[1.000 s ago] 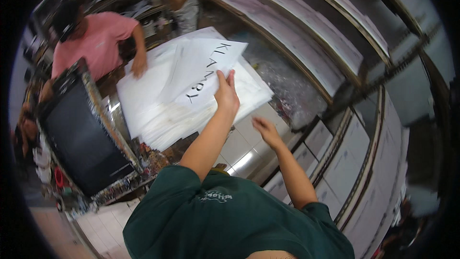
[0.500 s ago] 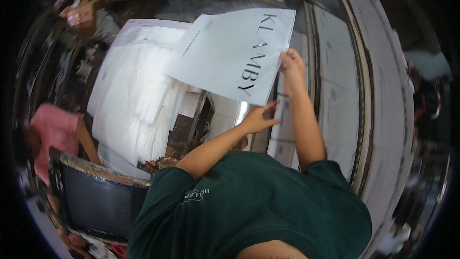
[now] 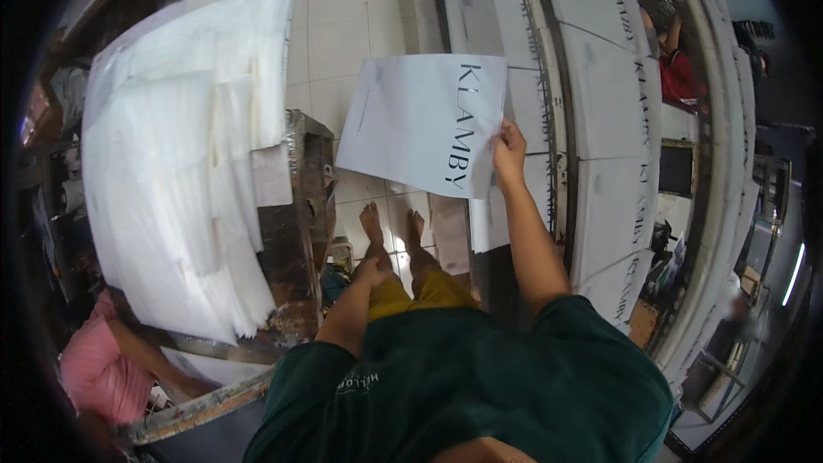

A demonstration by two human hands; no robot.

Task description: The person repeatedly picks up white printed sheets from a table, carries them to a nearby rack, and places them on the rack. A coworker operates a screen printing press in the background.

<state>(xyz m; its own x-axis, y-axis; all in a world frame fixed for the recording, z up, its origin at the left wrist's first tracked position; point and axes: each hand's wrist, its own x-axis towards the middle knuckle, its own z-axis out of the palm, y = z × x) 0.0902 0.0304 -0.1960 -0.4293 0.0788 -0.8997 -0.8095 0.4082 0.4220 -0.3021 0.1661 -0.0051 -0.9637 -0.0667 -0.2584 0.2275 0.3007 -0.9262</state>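
My right hand pinches the lower right edge of a thin white sheet, flat like a plastic bag, with large black lettering along its right side and small print at the left. The sheet hangs in front of me over the gap between a stack table and a long table. My left hand is lowered in front of my leg and apart from the sheet; its fingers are too indistinct to read.
On the left, a large pile of thin white sheets covers a dark, stained table. Long tables with rows of printed white sheets run along the right. A person in pink is at lower left. Tiled floor lies between.
My left hand has dropped from beside the sheet's lower edge toward my leg. The right hand still holds the sheet, now slightly lower in view. My view has shifted, showing my feet.
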